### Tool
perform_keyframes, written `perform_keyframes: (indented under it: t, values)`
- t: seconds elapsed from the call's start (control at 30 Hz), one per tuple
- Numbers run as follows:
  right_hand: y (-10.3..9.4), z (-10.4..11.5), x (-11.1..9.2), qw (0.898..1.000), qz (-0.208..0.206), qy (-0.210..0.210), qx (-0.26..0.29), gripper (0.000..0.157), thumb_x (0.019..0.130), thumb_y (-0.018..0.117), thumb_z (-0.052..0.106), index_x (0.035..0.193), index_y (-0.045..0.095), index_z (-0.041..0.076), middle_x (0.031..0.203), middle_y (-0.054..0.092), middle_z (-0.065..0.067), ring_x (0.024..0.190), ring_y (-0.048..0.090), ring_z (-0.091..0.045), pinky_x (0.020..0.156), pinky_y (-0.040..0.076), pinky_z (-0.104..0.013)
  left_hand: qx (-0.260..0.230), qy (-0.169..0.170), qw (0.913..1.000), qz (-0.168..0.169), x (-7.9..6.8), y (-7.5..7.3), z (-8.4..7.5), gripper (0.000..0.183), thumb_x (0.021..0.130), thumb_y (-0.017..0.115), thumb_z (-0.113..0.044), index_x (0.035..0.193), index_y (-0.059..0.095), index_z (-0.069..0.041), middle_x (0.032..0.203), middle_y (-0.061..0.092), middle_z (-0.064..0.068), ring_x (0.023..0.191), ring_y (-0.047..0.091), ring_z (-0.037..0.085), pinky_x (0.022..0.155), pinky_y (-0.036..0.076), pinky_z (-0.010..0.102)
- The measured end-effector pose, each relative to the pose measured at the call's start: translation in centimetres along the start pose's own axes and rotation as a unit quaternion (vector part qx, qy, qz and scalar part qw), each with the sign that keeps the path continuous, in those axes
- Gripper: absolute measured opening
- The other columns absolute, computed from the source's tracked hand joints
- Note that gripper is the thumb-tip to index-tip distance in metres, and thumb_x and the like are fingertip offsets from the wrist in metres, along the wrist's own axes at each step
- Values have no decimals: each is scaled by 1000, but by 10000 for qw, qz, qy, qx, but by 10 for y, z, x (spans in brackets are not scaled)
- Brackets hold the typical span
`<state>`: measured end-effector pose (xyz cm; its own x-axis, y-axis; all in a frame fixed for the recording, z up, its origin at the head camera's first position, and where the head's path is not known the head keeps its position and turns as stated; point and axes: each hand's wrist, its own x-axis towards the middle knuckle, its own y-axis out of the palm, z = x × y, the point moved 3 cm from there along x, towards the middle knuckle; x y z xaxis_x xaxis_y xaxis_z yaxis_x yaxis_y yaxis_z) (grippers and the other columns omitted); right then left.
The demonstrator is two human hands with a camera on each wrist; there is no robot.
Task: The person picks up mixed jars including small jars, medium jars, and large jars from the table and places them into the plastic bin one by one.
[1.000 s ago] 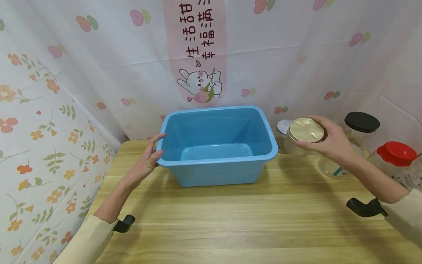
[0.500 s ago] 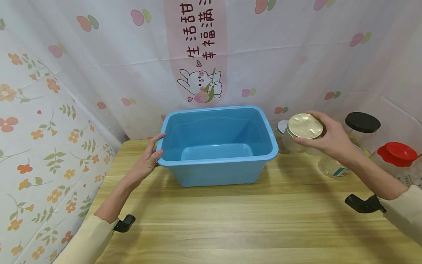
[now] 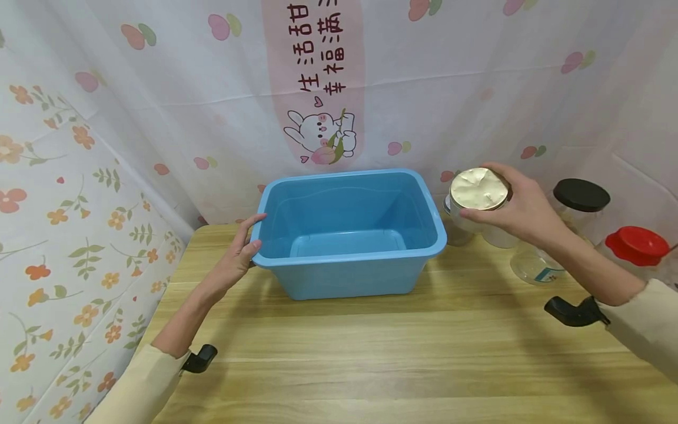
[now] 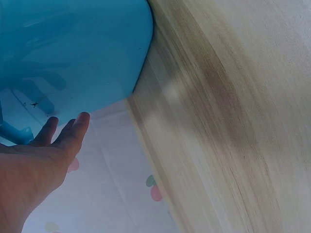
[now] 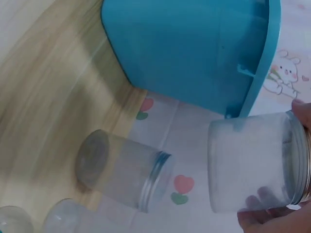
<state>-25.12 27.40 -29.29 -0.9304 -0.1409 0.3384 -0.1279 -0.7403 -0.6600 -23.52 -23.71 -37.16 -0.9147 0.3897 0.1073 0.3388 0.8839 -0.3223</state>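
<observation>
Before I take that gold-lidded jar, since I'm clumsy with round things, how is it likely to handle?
The gold-lidded jar is probably light for its size, as no contents show through it. It looks fairly stiff, its outline undented in the right hand. Being round and smooth, it might slip, or roll if laid down.

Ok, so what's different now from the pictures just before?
The right hand has moved the gold-lidded jar a bit higher and to the left, nearer the blue tub. Nothing new was grabbed or let go. The left hand still touches the tub, and the tub, black-lidded jar and red-lidded jar stayed put.
</observation>
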Motion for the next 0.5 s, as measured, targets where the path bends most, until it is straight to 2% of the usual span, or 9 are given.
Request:
perform_keyframes:
  t: [0.07,0.23,0.3,0.5]
  values:
    - [0,5,2,9998,-43,-81,-147,84,76,93,27,146,50,13,129,58,-8,107,55,-23,79,43,-24,8,-2,10000,3,0,0,0,55,111,35,-30,161,13,-27,149,30,31,129,42,53,98,41,60]
    - [2,21,8,9974,-201,-243,-652,89,71,94,31,145,49,10,127,59,-16,106,58,-38,80,46,-52,-17,-39,10000,-9,0,-1,1,54,111,33,-30,161,13,-27,150,29,30,129,42,53,98,39,64]
    - [3,29,10,9962,-234,-297,-779,91,71,94,31,145,48,9,127,59,-20,106,58,-42,80,45,-60,-33,-49,10000,-17,-1,-1,1,54,111,33,-30,161,13,-28,151,28,30,129,42,52,98,39,65]
    - [7,49,15,9927,-201,-576,-1043,89,71,93,25,143,47,3,125,58,-20,103,59,-42,79,49,-61,-24,-22,10000,-3,0,0,0,54,111,33,-31,161,13,-29,153,26,29,131,40,53,98,38,66]
